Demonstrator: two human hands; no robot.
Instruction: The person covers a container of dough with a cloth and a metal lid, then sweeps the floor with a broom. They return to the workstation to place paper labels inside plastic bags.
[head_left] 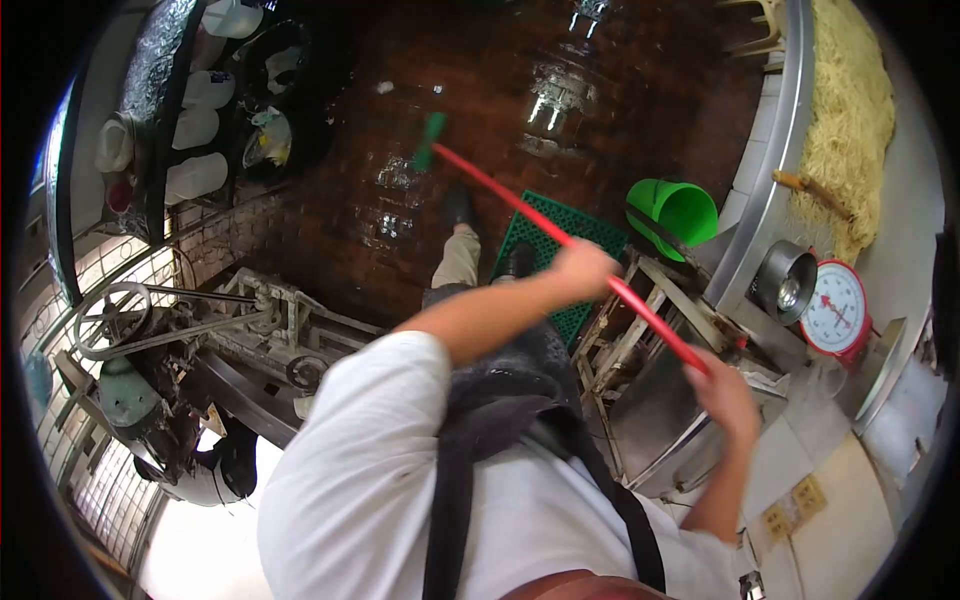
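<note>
A long red pole (500,190) slants across the view, with a green head (430,140) at its far end over the wet brown floor. My left hand (585,271) is wrapped round the middle of the pole. Nearer its upper end, at the right, my right hand (722,397) is closed round it too. Below the pole lies a green perforated mat (575,318), partly hidden by my left hand and legs. One of my feet (458,207) is on the floor just left of the mat.
A bright green bucket (680,212) stands right of the mat, beside a metal-edged counter (792,110) bearing yellow noodle-like strands (850,120), a metal pot (786,280) and a red scale (835,308). Belt-driven machinery (190,320) stands at the left, below white jugs (198,177).
</note>
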